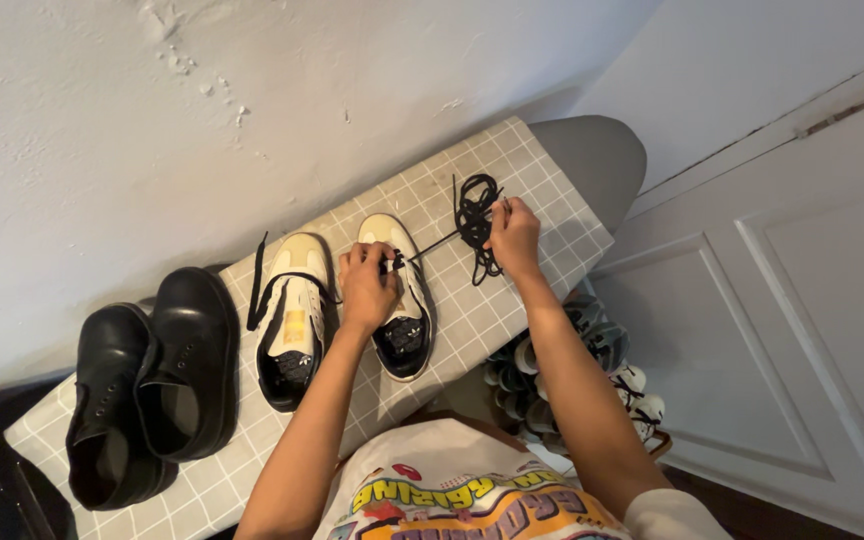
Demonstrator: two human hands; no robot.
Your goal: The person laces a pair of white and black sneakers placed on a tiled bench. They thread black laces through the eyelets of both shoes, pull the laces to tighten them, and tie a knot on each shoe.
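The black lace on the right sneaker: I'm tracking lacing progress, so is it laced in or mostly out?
Mostly out. The black lace lies bunched on the checked board, one strand running taut from the right hand to the sneaker under the left hand.

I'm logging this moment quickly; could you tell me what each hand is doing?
Left hand: closed on the cream sneaker, at its lacing.
Right hand: closed, pulling the black shoelace taut.

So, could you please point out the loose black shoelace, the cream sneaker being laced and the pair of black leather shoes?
Loose black shoelace (476,215), head view, tangled bundle.
Cream sneaker being laced (407,335), head view, heel opening.
Pair of black leather shoes (192,315), head view, right shoe's toe.
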